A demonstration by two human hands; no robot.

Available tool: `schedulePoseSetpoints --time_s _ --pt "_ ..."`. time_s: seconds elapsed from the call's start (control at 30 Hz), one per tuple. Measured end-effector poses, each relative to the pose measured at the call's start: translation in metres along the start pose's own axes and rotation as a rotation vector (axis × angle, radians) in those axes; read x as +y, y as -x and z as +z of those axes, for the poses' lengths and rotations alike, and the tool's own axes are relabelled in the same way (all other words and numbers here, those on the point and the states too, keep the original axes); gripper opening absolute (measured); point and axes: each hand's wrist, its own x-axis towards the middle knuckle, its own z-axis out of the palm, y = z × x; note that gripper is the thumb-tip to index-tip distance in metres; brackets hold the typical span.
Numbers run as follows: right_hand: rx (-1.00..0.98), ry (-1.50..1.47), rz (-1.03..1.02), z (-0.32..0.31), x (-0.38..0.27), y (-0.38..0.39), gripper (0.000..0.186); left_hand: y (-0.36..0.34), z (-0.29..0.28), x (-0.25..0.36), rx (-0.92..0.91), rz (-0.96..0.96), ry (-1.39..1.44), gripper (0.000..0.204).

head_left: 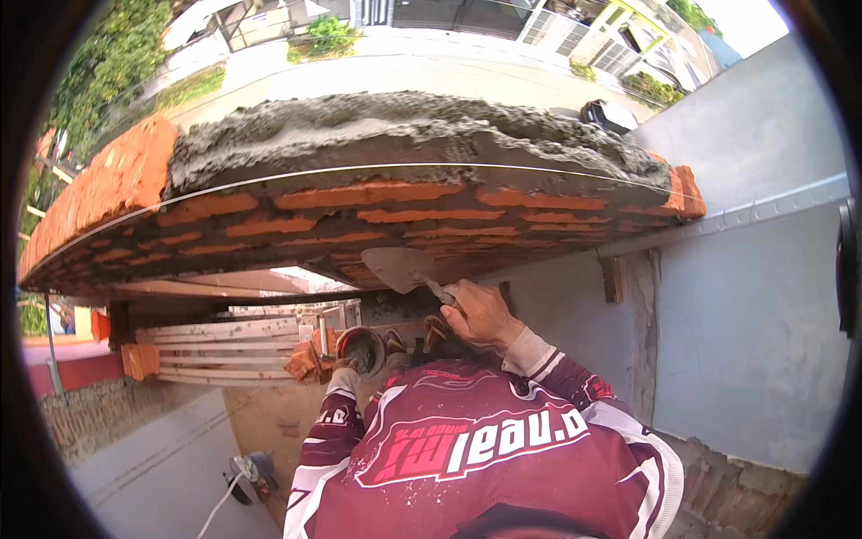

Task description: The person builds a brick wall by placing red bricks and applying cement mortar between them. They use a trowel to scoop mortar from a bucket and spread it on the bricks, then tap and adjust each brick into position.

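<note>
My right hand [483, 314] is closed round the handle of a pointed trowel [395, 268], its blade held out in front of the brick wall's near face. Low on the left, my left hand [345, 370] grips the rim of a dark round bucket [375, 352] holding what looks like grey mortar. Its fingers are partly hidden. Ahead of me curves a wall of orange bricks [368, 194], with a thick bed of wet grey mortar [404, 135] along its top. A thin white string [359, 169] runs along the wall's near upper edge.
Bare bricks [117, 189] lie on the wall's left end. Wooden planks [215, 346] and broken bricks [305, 359] are at lower left. A grey plastered wall [736, 296] with a metal bar [772, 208] stands right. Beyond the bricks runs a street [431, 56].
</note>
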Motion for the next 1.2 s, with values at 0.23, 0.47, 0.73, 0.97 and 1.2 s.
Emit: schedulePoseSetpoints --time_s 0.23,0.47,0.73,0.97,1.2 --pt "-0.659 -0.057 0.156 0.147 0.064 -0.010 0.037 0.077 0.114 -0.038 -0.081 -0.357 -0.010 0.050" --pt "-1.216 0.045 0.100 0.374 0.114 0.028 0.036 0.120 0.194 -0.020 -0.239 -0.679 0.325 0.074" --pt "-1.198 0.646 -0.561 0.649 0.170 0.069 0.021 0.072 0.254 -0.018 0.058 -0.629 0.458 0.085" --pt "-1.203 0.705 -1.172 0.778 0.195 0.127 0.018 0.070 0.277 -0.022 0.106 -0.656 0.507 0.090" --pt "-1.475 0.745 -1.243 0.720 0.243 0.109 0.020 0.064 0.262 -0.020 0.109 -0.638 0.551 0.090"
